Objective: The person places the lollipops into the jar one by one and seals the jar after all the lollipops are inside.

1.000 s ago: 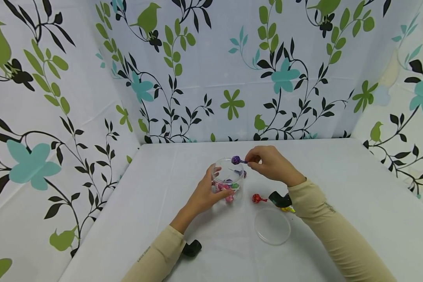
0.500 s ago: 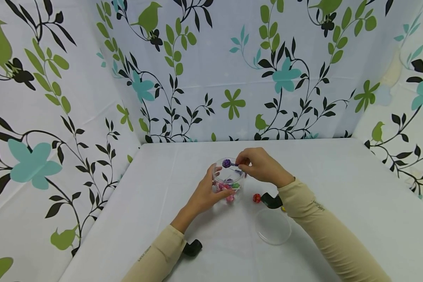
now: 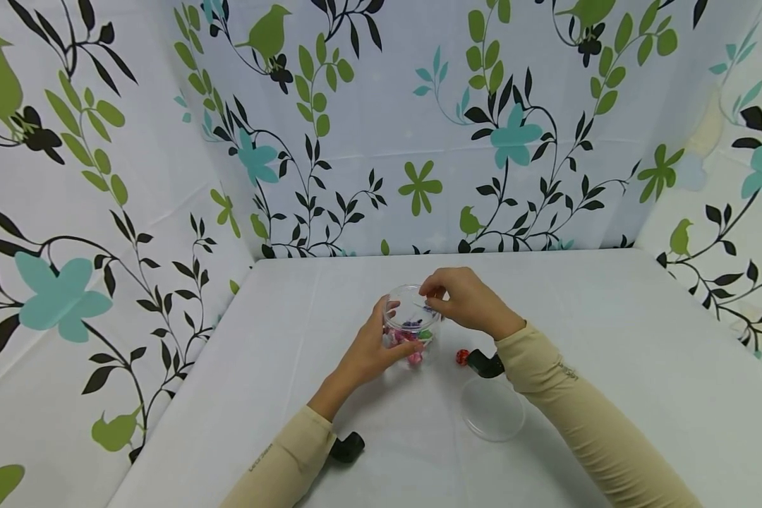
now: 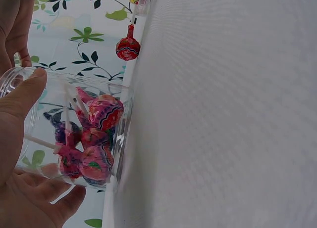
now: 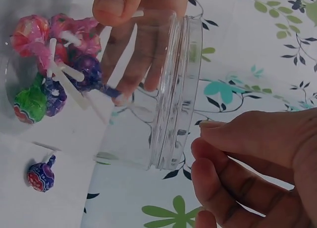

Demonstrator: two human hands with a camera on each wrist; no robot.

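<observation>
A clear plastic jar [image 3: 411,321] stands on the white table [image 3: 609,339] with several wrapped lollipops [image 4: 96,134] in it. Among them is a purple lollipop [image 5: 88,69], its stick pointing up toward the mouth. My left hand [image 3: 370,347] grips the jar from the side, thumb [image 4: 25,94] on the rim. Over the jar's mouth hovers my right hand [image 3: 458,300]; its fingers [image 5: 223,154] are loosely curled, with nothing between them.
A red lollipop [image 3: 461,357] lies on the table right of the jar, and another purple one [image 5: 40,176] lies just outside it. The jar's clear lid [image 3: 492,416] lies flat near my right forearm. Patterned curtains [image 3: 381,127] wall the table on three sides.
My right hand carried the purple lollipop left over the jar's mouth and let it go. It now lies inside with the others. The left hand kept hold of the jar.
</observation>
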